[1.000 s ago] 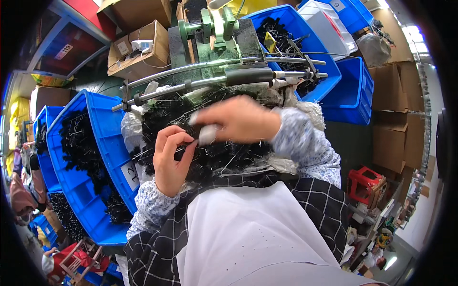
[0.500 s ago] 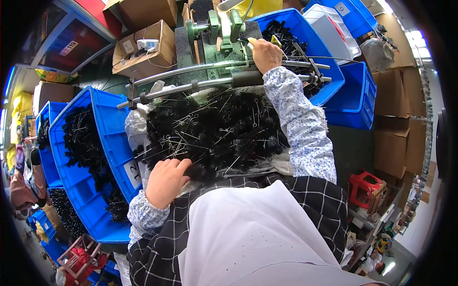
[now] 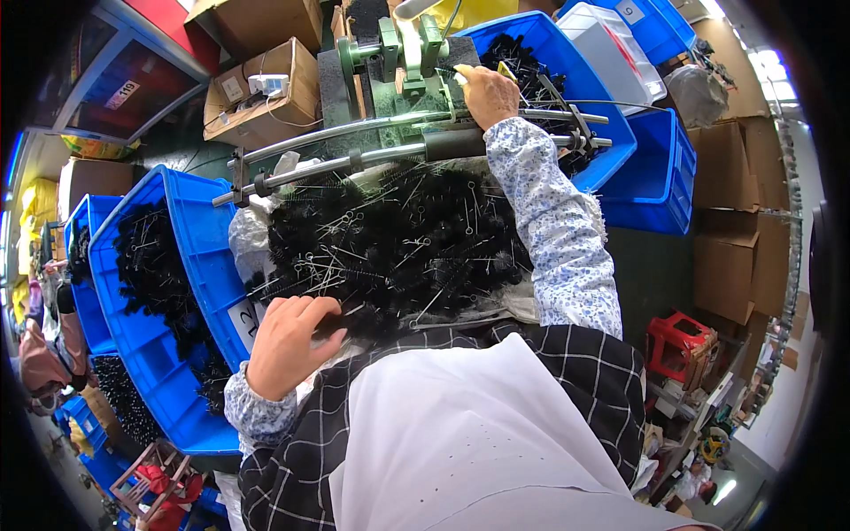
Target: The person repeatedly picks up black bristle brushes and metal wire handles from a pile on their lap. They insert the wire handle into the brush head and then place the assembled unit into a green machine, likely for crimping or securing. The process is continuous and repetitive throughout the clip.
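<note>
A heap of black twisted-wire brushes point(image 3: 398, 234) with looped metal ends lies before me. At its near left edge is my left hand point(image 3: 290, 345), fingers bent and thumb spread apart, with nothing visible in it. Beyond the heap, my right hand point(image 3: 490, 96) reaches to the right side of a green machine point(image 3: 412, 53). Its thumb and finger are pinched together, with something pale at the tips. A dark bristly bit, seemingly a wire brush point(image 3: 445, 71), sticks out from them toward the machine; most of it is hidden.
Two metal rails point(image 3: 354, 159) run across between the heap and the machine. A blue bin point(image 3: 208, 257) with brushes stands at the left, and another blue bin point(image 3: 611, 146) at the right. A cardboard box point(image 3: 266, 97) stands left of the machine; a red stool point(image 3: 677, 345) is at the right.
My left hand has shifted slightly left and away from the brushes, its thumb spreading wider. My right hand stays by the machine, tilted a little differently. The view has shifted slightly.
</note>
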The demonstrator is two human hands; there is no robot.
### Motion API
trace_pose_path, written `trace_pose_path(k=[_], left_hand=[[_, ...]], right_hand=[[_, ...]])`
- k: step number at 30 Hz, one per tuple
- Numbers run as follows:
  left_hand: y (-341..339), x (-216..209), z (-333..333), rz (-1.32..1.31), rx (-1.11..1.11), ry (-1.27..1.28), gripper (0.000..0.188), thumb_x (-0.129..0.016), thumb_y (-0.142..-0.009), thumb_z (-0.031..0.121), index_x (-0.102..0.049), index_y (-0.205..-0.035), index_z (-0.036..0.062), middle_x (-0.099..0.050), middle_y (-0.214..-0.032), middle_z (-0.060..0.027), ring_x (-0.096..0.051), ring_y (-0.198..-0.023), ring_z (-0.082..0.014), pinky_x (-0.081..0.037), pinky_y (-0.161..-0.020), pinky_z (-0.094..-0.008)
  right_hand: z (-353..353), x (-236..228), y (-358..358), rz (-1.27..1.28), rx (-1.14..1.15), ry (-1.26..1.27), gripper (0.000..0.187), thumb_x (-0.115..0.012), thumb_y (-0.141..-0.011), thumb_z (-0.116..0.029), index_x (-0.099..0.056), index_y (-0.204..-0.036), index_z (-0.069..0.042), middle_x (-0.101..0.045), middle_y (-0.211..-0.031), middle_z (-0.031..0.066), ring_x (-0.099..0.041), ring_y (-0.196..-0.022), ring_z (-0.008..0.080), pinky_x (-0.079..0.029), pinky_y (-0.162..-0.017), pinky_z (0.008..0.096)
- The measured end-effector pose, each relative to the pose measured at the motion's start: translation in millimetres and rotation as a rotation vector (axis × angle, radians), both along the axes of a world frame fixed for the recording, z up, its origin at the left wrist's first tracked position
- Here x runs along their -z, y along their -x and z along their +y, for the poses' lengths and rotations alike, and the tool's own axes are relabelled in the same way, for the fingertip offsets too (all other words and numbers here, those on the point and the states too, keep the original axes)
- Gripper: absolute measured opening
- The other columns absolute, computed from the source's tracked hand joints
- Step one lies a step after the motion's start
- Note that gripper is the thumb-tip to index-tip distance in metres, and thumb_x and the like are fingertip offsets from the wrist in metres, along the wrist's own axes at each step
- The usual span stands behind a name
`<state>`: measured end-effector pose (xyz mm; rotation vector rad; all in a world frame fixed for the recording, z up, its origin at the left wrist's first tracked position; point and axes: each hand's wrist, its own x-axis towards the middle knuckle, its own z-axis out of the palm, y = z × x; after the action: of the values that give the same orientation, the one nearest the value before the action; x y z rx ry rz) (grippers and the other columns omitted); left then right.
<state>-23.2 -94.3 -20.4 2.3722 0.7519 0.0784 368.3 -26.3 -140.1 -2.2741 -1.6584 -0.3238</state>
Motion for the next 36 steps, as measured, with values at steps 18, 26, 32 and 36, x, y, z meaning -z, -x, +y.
trace_pose_path(k=[18,26,32,36], left_hand=[[-31,8,-3,-0.194,0.075,0.049,0.029,-0.065,-0.074,0.002,-0.058,-0.102,0.0047,-0.055,-0.103,-0.0122,-0.056,-0.09,-0.0294,-0.046,-0.077,-0.0353],[-30,12,0,-0.295,0.005,0.07,0.03,-0.06,-0.076,-0.005,-0.056,-0.105,0.0025,-0.051,-0.106,-0.0143,-0.058,-0.083,-0.0276,-0.049,-0.069,-0.0326],[-35,5,-2,-0.375,-0.051,0.076,0.029,-0.064,-0.075,-0.002,-0.056,-0.103,0.0029,-0.052,-0.102,-0.0125,-0.058,-0.08,-0.0256,-0.05,-0.067,-0.0309],[-36,1,-2,-0.382,-0.077,0.077,0.031,-0.065,-0.073,-0.004,-0.057,-0.101,0.0023,-0.054,-0.102,-0.0127,-0.057,-0.084,-0.0243,-0.048,-0.074,-0.0303]], right_hand=[[10,9,-20,-0.051,-0.077,0.052,0.029,-0.052,-0.084,-0.017,-0.061,-0.111,-0.022,-0.059,-0.108,0.0012,-0.047,-0.099,0.0211,-0.034,-0.087,0.038],[-7,14,-21,0.026,0.095,0.012,0.031,-0.059,-0.076,-0.027,-0.061,-0.103,-0.011,-0.062,-0.1,0.0082,-0.052,-0.101,0.026,-0.038,-0.082,0.0439],[14,9,18,0.089,0.067,0.066,0.03,-0.055,-0.075,-0.023,-0.061,-0.102,-0.01,-0.064,-0.094,0.0088,-0.057,-0.098,0.028,-0.041,-0.079,0.0433],[30,17,41,0.048,0.022,0.031,0.026,-0.055,-0.075,-0.024,-0.063,-0.095,-0.009,-0.065,-0.085,0.009,-0.058,-0.09,0.0276,-0.041,-0.074,0.0439]])
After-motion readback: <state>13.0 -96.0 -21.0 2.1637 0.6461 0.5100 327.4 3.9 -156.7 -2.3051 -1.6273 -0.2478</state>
